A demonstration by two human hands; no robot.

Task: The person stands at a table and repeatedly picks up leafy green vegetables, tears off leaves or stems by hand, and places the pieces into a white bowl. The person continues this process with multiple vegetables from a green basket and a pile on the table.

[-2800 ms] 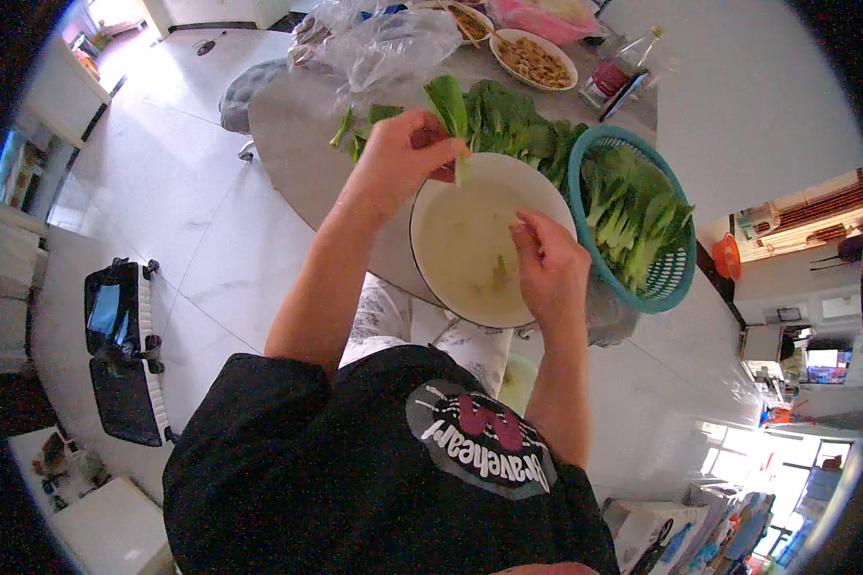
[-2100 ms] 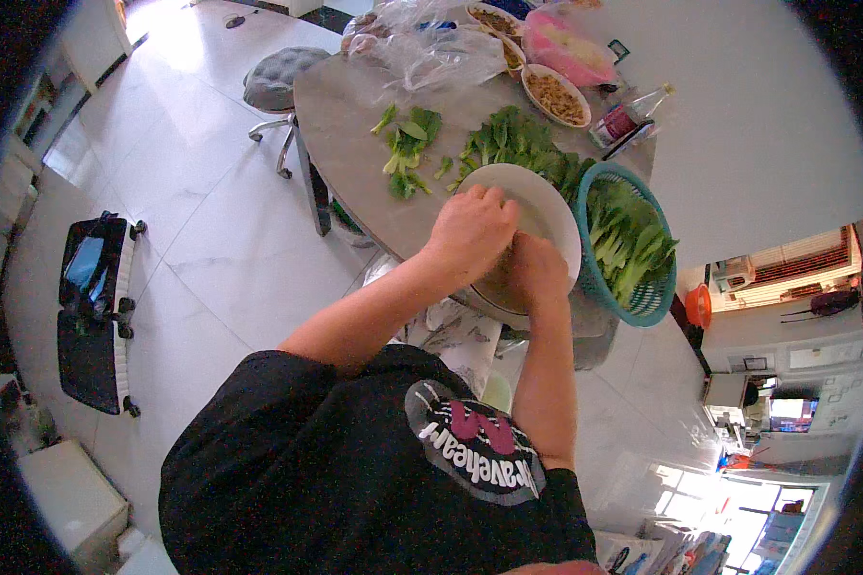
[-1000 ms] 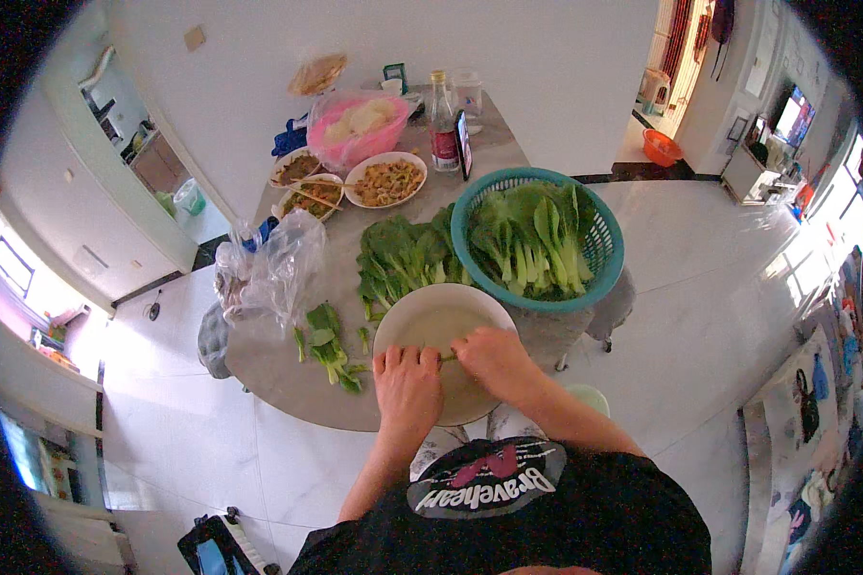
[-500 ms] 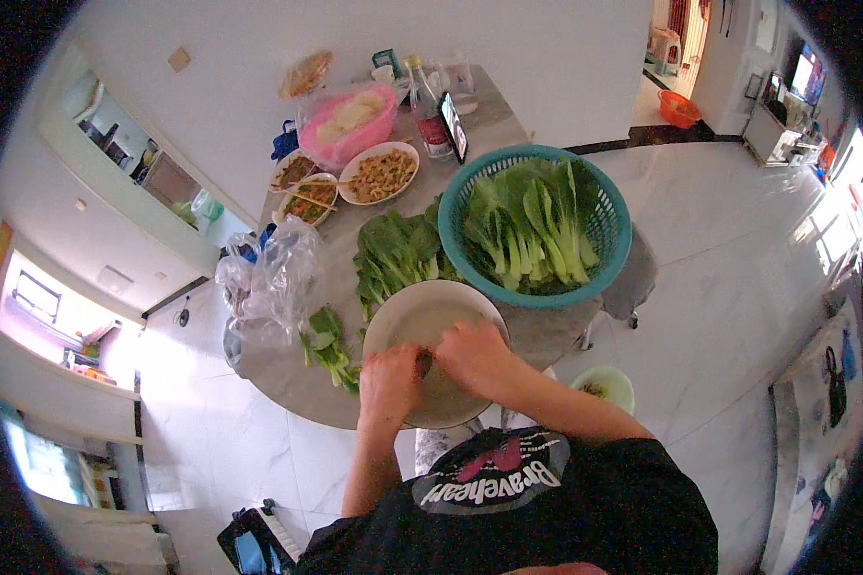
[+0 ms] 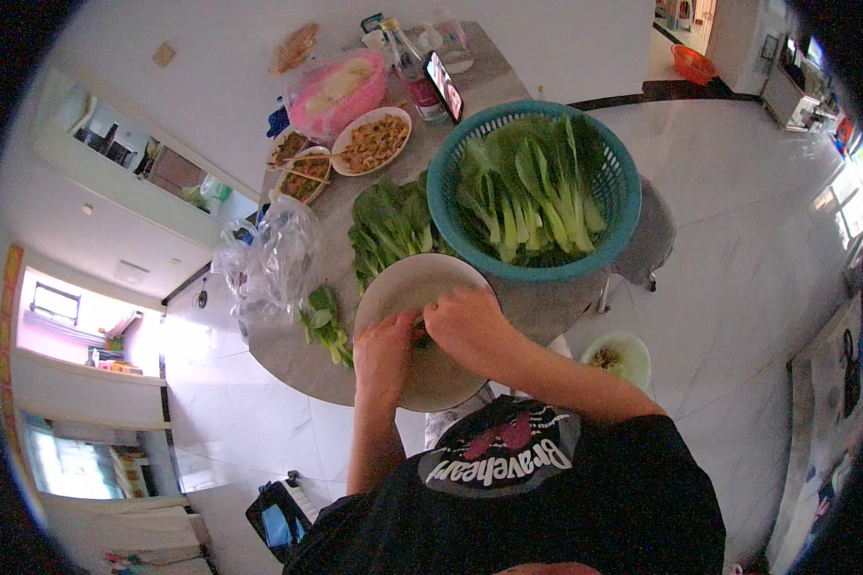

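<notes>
A wide pale bowl (image 5: 379,286) stands at the table's near edge, and both my hands are inside its rim. My left hand (image 5: 384,353) is closed, its fingers curled toward the middle. Facing it, my right hand (image 5: 465,328) is also closed, knuckles up. A small dark thing (image 5: 420,333) shows between the fingertips; its kind is too hidden to tell. Just beyond the bowl lie loose leafy greens (image 5: 390,230), and a smaller bunch of greens (image 5: 326,324) rests to its left. A teal plastic basket (image 5: 627,216) at the right holds leafy greens with pale stalks (image 5: 537,192).
Clear plastic bags (image 5: 276,251) lie at the table's left edge. Farther back are a dish of food (image 5: 376,142) with others beside it, a pink bag-lined basin (image 5: 340,101), a glass bottle (image 5: 414,77) and an upright phone (image 5: 444,86). A pale green bowl (image 5: 633,356) sits low at the right.
The whole view has shifted slightly, so the table appears higher. My hands stay closed in the bowl, with the right one a little turned.
</notes>
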